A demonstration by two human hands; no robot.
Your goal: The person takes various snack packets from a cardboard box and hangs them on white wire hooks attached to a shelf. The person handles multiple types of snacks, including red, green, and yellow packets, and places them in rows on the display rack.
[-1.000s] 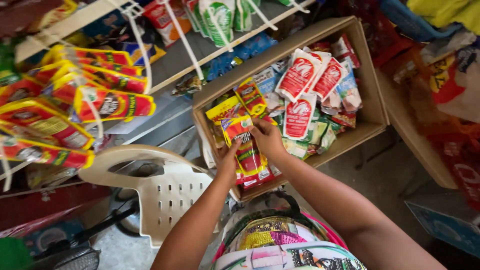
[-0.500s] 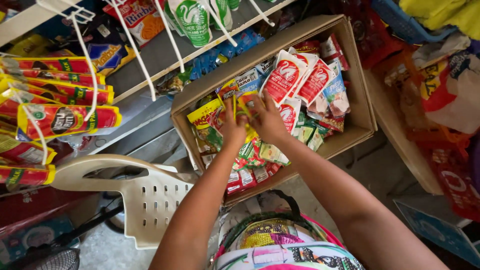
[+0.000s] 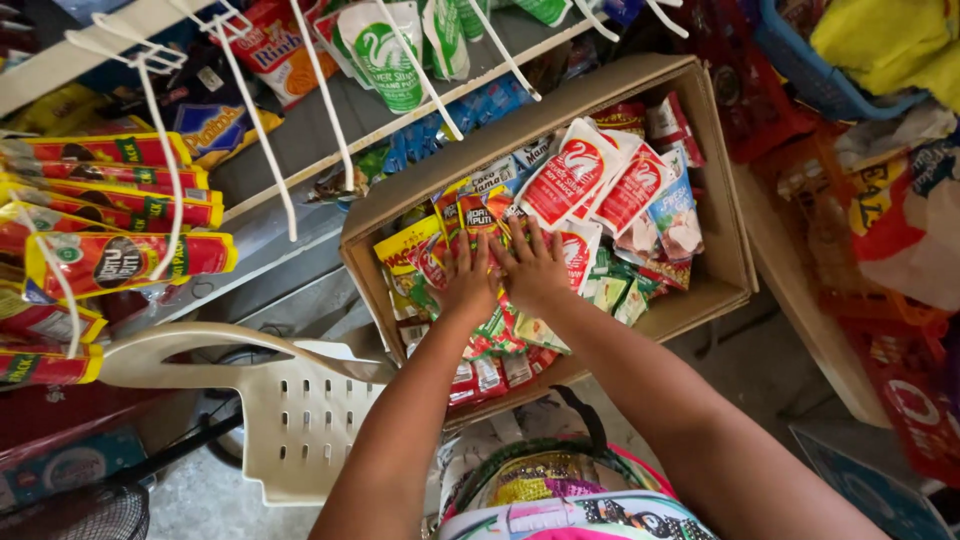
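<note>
Red and yellow sachets stand packed upright inside the open cardboard box.

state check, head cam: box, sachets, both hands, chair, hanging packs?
cardboard box: open at the top, tilted, full of sachets
red-and-white sachets: lying loose on top of the pile
left hand: palm down, pressed on the sachets
right hand: palm down, fingers spread on the sachets
plastic chair: beside the box, nothing seen on it
red-and-yellow packs: hanging on white hooks
</note>
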